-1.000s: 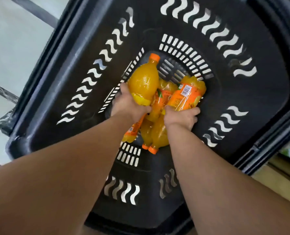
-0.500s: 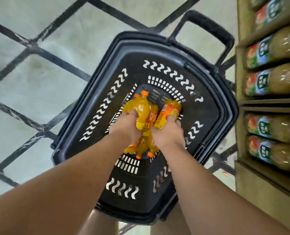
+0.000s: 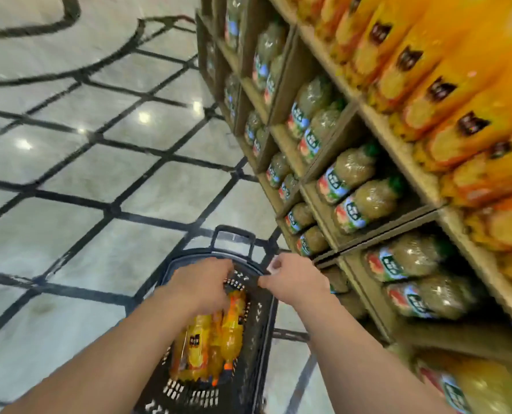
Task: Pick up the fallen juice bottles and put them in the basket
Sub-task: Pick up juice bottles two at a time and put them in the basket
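Several orange juice bottles (image 3: 219,348) lie piled inside the black plastic basket (image 3: 265,327), which stands on the floor at the bottom centre. My left hand (image 3: 202,286) hovers over the basket's far end, just above the bottles, fingers pointing down and holding nothing. My right hand (image 3: 292,279) is above the basket's right rim with its fingers loosely curled and the thumb up, also holding nothing. My forearms hide part of the basket's near side.
The basket's upright handle (image 3: 232,234) stands at its far end. Close on the right runs a wooden shelf (image 3: 350,246) with rows of greenish-brown bottles (image 3: 365,201) and orange juice bottles (image 3: 458,100) above. Pale tiled floor (image 3: 99,180) with black lines spreads to the left.
Both hands have let go of the bottles and risen out of the basket. The view has pulled up and back, so the shelf and floor come into sight.
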### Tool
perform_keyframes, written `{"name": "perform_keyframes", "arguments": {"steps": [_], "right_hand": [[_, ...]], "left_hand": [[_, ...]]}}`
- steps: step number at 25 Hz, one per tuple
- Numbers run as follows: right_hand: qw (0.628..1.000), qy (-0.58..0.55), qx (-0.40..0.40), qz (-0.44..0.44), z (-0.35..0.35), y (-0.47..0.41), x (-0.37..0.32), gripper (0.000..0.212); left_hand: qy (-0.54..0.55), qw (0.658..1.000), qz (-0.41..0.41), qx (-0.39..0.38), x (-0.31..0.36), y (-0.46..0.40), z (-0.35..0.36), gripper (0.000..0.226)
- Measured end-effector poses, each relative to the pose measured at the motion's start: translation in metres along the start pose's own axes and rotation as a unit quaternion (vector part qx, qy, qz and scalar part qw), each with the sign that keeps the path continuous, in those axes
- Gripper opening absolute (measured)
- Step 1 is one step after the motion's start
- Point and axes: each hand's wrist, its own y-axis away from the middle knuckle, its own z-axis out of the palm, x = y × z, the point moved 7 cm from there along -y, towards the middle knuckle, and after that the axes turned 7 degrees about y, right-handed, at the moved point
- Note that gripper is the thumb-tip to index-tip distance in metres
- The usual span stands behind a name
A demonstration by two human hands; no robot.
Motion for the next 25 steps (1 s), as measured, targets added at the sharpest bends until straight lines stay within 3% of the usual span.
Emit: {"name": "perform_keyframes", "arguments": {"steps": [5, 9, 12, 18, 21, 25], "right_hand": [[0.992, -0.064, 0.099, 0.037, -0.146, 0.159, 0.041, 0.05], [0.977, -0.097, 0.184, 0.055, -0.213, 0.28, 0.088, 0.051], [0.966, -0.14, 0.205, 0.071, -0.237, 0.356, 0.14, 0.05], [0.947, -0.176, 0.228, 0.142, -0.252, 0.472, 0.263, 0.055], [0.927, -0.196, 0.264, 0.179, -0.237, 0.532, 0.338, 0.053], [0.911, -0.219, 0.249, 0.245, -0.189, 0.602, 0.437, 0.057]], "left_hand": [[-0.086, 0.988, 0.124, 0.029, 0.125, 0.124, -0.103, 0.056], [-0.114, 0.963, 0.239, 0.043, 0.236, 0.214, -0.145, 0.046], [-0.163, 0.938, 0.305, 0.038, 0.313, 0.273, -0.148, 0.043], [-0.267, 0.878, 0.392, 0.066, 0.438, 0.364, -0.103, 0.053], [-0.301, 0.856, 0.416, 0.052, 0.499, 0.404, -0.05, 0.054], [-0.327, 0.83, 0.452, 0.024, 0.578, 0.461, 0.036, 0.056]]}}
